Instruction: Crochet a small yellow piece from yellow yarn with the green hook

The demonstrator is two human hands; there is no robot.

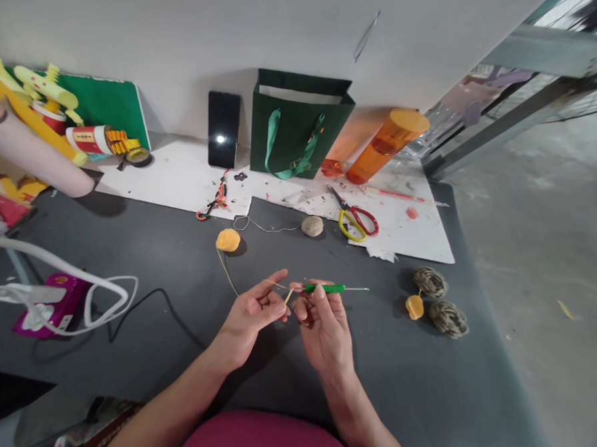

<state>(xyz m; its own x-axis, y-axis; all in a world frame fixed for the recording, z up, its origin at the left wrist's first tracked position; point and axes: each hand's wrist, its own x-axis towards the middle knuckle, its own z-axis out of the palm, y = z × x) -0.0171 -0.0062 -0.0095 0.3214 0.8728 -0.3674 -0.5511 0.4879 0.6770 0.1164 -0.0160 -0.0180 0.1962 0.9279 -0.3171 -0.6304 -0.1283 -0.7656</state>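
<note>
My right hand (326, 315) is closed round the green handle of a crochet hook (336, 288), its metal shaft sticking out to the right. Close beside it, my left hand (253, 312) pinches a small strip of yellow crochet work (289, 295) between thumb and fingers, at the hook's left end. Yarn runs over the left fingers and down from a yellow yarn ball (228, 240) lying on the dark table. Whether a loop sits on the hook is too small to tell.
Scissors (353, 217), a beige yarn ball (312, 226) and a beaded string (220, 197) lie ahead. Behind stand a phone (224, 129), a green paper bag (300, 123) and an orange bottle (387, 145). Crocheted pieces (448, 318) lie right; a purple power strip (52, 306) with cables sits left.
</note>
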